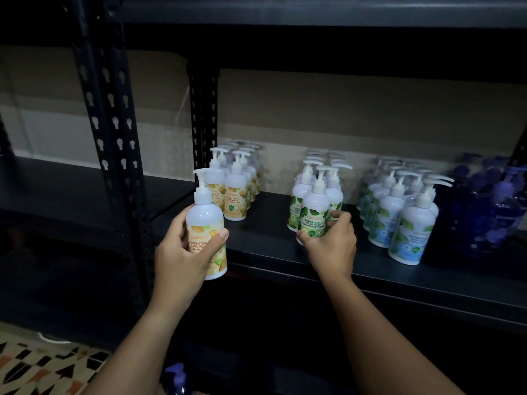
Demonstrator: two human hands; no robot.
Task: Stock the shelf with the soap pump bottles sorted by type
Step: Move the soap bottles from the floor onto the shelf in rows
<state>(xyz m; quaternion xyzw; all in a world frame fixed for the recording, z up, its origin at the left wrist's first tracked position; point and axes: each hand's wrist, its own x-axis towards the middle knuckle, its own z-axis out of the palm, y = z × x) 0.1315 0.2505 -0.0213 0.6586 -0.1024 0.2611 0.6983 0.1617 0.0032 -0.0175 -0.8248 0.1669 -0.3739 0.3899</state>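
My left hand (182,252) grips a white pump bottle with a yellow label (206,220), held upright in front of the black shelf (265,240), just left of its front edge. Behind it stands a row of several yellow-label bottles (236,192). My right hand (332,240) grips the front green-label bottle (313,212), which stands on the shelf at the head of the green-label row (322,172). Further right stand rows of blue-and-green-label bottles (405,223) and dark blue bottles (490,209).
A black perforated upright post (114,132) stands left of my left hand. Another shelf board (313,10) hangs above. A dark blue pump bottle (176,377) sits low down near the patterned tile floor (42,369).
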